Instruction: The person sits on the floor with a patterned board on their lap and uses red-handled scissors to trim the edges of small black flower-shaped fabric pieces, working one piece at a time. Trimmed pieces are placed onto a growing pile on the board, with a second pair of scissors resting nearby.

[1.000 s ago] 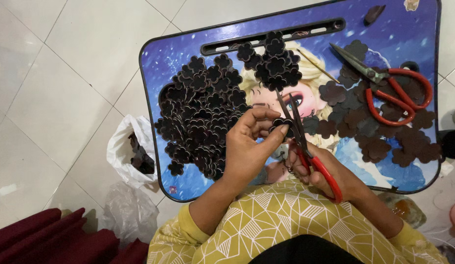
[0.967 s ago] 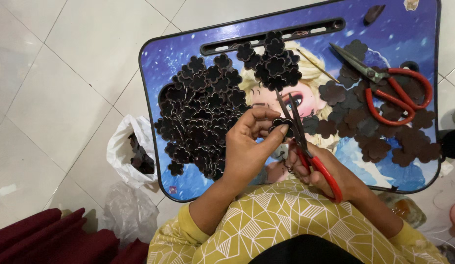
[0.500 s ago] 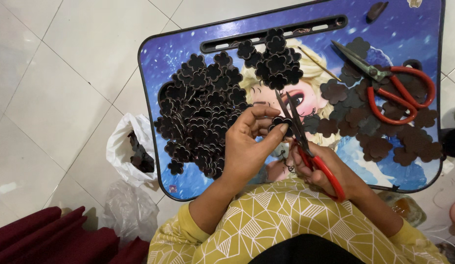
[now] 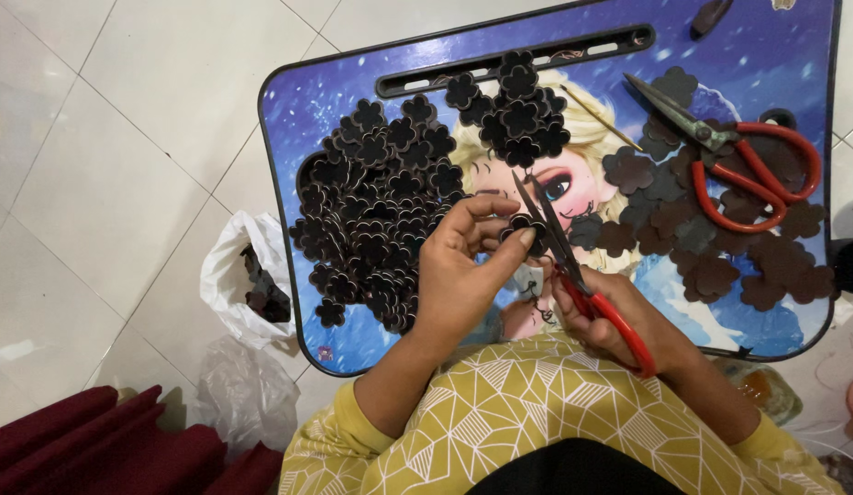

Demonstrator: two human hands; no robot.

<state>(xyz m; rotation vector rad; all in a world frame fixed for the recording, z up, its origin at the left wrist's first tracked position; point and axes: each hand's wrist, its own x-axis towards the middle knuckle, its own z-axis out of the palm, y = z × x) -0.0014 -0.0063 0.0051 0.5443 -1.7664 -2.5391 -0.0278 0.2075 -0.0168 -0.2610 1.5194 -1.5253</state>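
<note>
Head view: my left hand (image 4: 463,266) pinches a small dark flower cutout (image 4: 523,229) by its edge over the lap desk (image 4: 353,110), while my right hand (image 4: 619,321), closed through red handles, works the scissors (image 4: 559,243) with blades parted at the piece. I judge it light, thin, floppy, easily nicked, so best gripped at a petal away from the blades. Cutout pile (image 4: 381,211) close left, spare scissors (image 4: 738,156) and rough blanks (image 4: 720,247) right, scrap bag (image 4: 248,284) on the floor; nothing blocks the cut.
</note>
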